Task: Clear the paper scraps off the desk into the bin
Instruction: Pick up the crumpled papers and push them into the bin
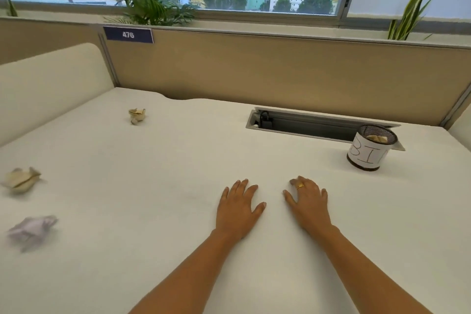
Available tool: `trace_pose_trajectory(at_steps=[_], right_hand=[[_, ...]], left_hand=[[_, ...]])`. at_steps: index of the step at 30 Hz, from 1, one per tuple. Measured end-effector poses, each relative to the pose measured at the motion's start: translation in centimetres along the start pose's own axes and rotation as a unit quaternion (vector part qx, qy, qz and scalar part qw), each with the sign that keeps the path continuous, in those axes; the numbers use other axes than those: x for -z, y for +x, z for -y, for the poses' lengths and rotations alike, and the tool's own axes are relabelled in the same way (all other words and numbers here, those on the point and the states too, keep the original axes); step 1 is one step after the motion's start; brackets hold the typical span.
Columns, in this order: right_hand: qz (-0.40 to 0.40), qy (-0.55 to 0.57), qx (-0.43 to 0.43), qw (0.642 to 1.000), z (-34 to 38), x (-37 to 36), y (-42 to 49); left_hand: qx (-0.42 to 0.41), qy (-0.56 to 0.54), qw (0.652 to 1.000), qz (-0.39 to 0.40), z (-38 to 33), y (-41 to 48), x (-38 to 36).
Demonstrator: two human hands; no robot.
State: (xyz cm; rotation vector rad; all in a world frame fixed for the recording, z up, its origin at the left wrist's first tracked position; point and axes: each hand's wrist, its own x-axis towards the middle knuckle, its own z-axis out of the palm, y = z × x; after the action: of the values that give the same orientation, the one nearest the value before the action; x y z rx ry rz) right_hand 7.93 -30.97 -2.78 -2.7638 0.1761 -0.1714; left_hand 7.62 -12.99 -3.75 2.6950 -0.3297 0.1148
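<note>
Three crumpled paper scraps lie on the white desk: a tan one at the far left, a second tan one at the left edge, and a pale lilac one nearer to me on the left. The bin, a black mesh cup wrapped in paper lettered "BIN", stands at the far right with a tan scrap inside it. My left hand and my right hand rest flat on the desk in the middle, fingers straight, holding nothing. A gold ring sits on my right hand.
An open cable tray slot runs along the back of the desk just behind the bin. A beige partition with a "476" label closes the back, and a cream side screen stands at the left. Plants stand behind the partition.
</note>
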Motion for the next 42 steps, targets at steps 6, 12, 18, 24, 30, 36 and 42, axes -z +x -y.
trace_pose_trajectory(at_steps=[6,12,18,24,30,36,42], right_hand=[[0.044,-0.002,0.063,0.997,6.0,-2.1,-2.3],[0.126,0.023,0.212,0.969,16.7,-5.5,-5.6],[0.156,0.018,0.245,0.957,20.0,-6.7,-6.2],[0.176,0.008,0.283,0.943,26.0,-8.5,-7.0],[0.189,-0.010,0.296,0.936,31.0,-10.3,-6.7],[0.193,-0.029,0.310,0.931,36.2,-11.7,-5.5],[0.200,0.021,0.332,0.922,43.0,-12.9,-4.9]], left_hand=[[0.062,0.018,0.997,-0.032,5.5,-6.8,3.5],[0.171,0.073,0.978,-0.098,12.1,-15.2,8.3],[0.203,0.189,0.945,-0.171,14.5,-17.4,10.8],[0.241,0.258,0.921,-0.167,20.6,-19.1,14.8],[0.248,0.136,0.948,-0.144,26.6,-18.6,16.0],[0.172,0.060,0.969,-0.167,30.4,-17.7,17.4],[0.153,-0.020,0.960,-0.235,36.0,-18.7,19.8]])
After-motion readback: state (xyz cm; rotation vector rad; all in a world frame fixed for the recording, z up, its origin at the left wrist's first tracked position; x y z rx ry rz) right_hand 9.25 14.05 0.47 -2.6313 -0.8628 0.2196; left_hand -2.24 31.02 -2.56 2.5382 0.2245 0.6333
